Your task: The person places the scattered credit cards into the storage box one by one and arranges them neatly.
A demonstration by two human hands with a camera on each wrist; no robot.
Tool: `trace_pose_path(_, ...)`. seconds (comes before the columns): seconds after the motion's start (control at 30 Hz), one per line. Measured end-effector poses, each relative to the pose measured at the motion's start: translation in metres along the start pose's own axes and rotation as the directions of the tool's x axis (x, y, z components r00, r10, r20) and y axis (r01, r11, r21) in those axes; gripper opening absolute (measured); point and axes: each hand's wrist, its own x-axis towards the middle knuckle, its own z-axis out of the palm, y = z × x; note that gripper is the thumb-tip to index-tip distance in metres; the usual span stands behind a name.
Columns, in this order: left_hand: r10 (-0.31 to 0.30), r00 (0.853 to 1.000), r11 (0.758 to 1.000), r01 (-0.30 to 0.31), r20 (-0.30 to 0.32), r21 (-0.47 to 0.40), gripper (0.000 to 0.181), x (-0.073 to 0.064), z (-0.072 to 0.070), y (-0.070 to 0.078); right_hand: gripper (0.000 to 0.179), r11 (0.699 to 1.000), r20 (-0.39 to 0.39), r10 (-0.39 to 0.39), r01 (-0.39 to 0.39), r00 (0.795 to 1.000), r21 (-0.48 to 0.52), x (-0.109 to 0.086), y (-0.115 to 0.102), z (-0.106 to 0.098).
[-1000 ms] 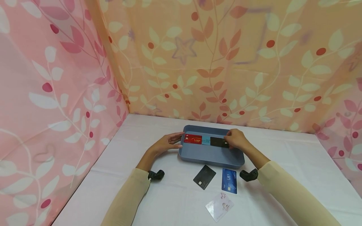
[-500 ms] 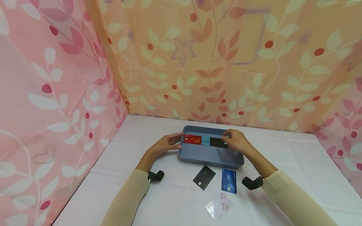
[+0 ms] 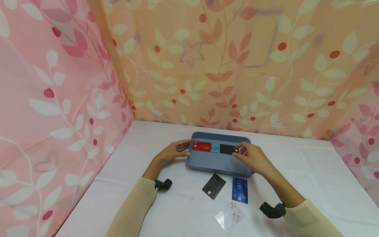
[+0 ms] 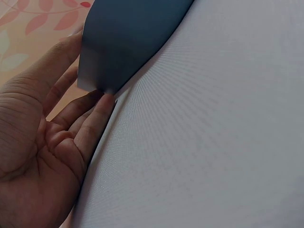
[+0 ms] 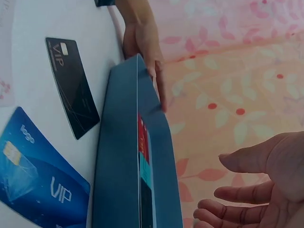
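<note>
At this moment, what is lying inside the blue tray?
In the blue tray, a red card, a light-blue card and a black card lie in a row. The light-blue one seems partly covered. The right hand hides part of the right end; I cannot see there.

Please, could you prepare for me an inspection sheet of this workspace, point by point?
Surface: white cloth-covered table.
Job's things: blue-grey tray holding a red card, light-blue card and black card in a row; on the cloth before it, a second black card, blue card and pale floral card.
Clutter: nothing seen.
Grippers: bare hands; left hand touches the tray's left end; right hand is over its right end, fingers apart, holding nothing.
Cables: nothing seen for certain.
Surroundings: leaf-patterned curtains, pink at left, orange behind.
</note>
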Motion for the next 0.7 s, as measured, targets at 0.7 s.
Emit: trace_pose_path(0.7,-0.005,1.000,1.000,0.005,0.000,0.004,0.070,-0.001,0.001,0.003,0.038,0.996,0.063,-0.006,0.011,0.998,-0.090,-0.061,-0.004,0.017)
